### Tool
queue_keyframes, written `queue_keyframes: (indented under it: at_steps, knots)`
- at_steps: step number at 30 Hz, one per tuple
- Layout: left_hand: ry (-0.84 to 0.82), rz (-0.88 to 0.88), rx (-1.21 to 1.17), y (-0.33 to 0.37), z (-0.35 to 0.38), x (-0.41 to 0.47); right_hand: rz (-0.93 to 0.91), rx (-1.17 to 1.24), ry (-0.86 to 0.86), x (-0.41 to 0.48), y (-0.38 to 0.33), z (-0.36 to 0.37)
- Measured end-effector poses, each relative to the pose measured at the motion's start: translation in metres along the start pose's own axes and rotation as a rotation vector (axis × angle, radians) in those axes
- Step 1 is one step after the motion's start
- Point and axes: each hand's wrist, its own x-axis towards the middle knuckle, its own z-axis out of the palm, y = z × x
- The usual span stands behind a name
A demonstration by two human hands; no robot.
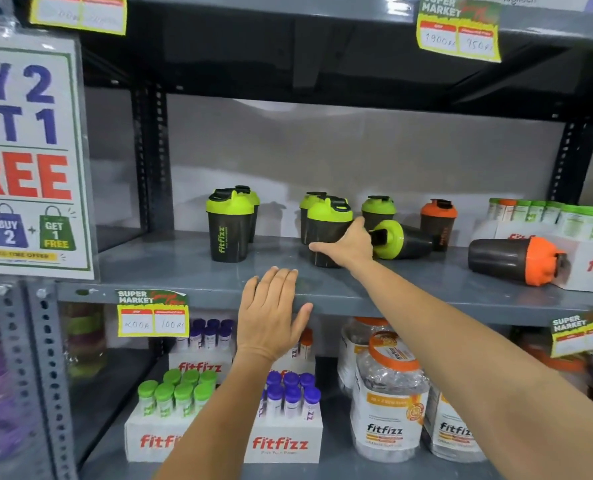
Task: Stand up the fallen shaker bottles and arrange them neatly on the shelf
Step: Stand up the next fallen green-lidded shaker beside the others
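Note:
On the grey shelf stand dark shaker bottles with green lids: a pair at the left, another pair in the middle, one behind. A green-lid shaker lies on its side, lid facing me. An orange-lid shaker stands at the back; another orange-lid shaker lies on its side at the right. My right hand wraps around the front middle shaker. My left hand rests flat with fingers apart on the shelf's front edge, holding nothing.
White fitfizz boxes of tubes stand at the shelf's right end. Below are boxes of green and purple tubes and clear fitfizz jars. A promo poster hangs at the left beside a perforated upright. Price tags hang on shelf edges.

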Motion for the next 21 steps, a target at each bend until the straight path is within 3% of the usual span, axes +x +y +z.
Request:
queue_keyframes:
  at_steps: [3,8,13,19,21]
  knots:
    - [0.0,-0.003,-0.001,0.0,0.002,0.0,0.022,0.018,-0.004,0.001,-0.002,-0.009]
    - [-0.011,-0.009,0.012,0.0,0.003,0.0,-0.242,-0.1,0.257,0.014,-0.036,-0.032]
    - [-0.03,-0.008,0.03,0.0,0.002,-0.001,-0.214,-0.561,-0.057,0.034,-0.061,-0.042]
    - [-0.036,-0.014,0.03,0.0,0.003,-0.002,-0.146,-0.352,-0.311,0.047,-0.064,-0.05]
    - [-0.028,-0.011,0.03,0.0,0.003,-0.002,-0.156,-0.306,-0.259,0.047,-0.065,-0.053]
